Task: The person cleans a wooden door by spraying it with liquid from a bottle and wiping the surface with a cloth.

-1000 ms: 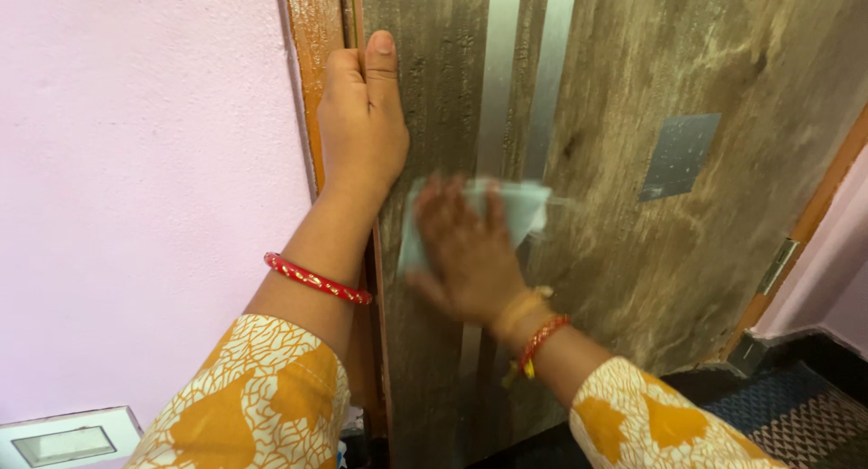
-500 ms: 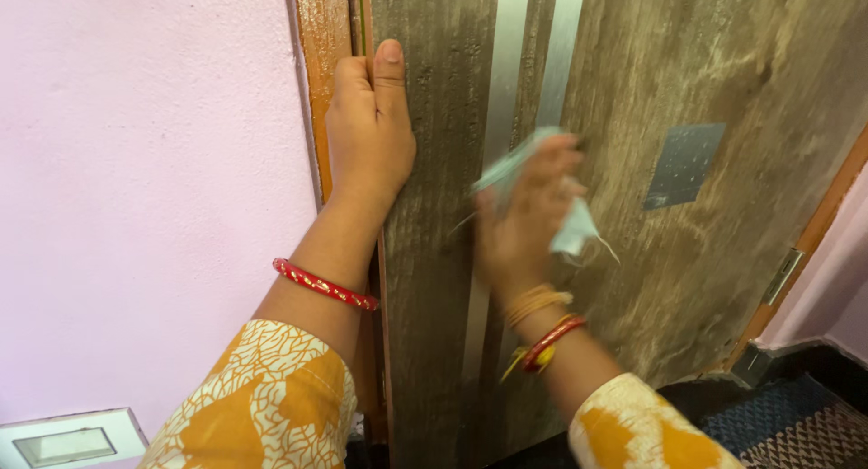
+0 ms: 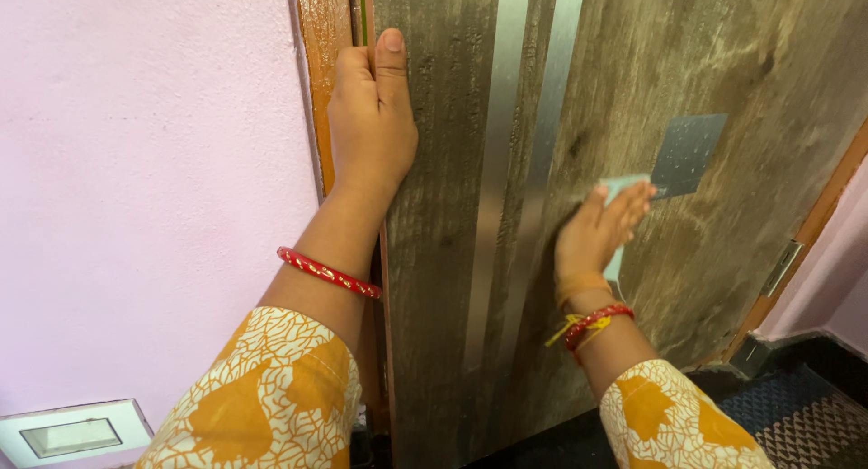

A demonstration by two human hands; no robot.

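A grey-brown wooden door [image 3: 723,62] with two vertical silver strips [image 3: 520,144] fills the middle and right. My left hand [image 3: 371,117] grips the door's edge beside the orange frame [image 3: 321,62], fingers curled around it. My right hand [image 3: 601,229] lies flat against the door face and presses a pale green cloth [image 3: 619,187], mostly hidden under the fingers, just left of a square grey metal plate [image 3: 687,153]. Both wrists wear red bangles.
A pink wall [image 3: 145,180] stands on the left with a white switch plate [image 3: 68,433] low down. A metal hinge [image 3: 782,268] sits on the door's far side by an orange frame. A dark patterned mat [image 3: 796,415] lies on the floor at the lower right.
My right hand has slid the cloth to the right across the door, from near the silver strips toward the metal plate. My left hand has kept its hold on the door edge.
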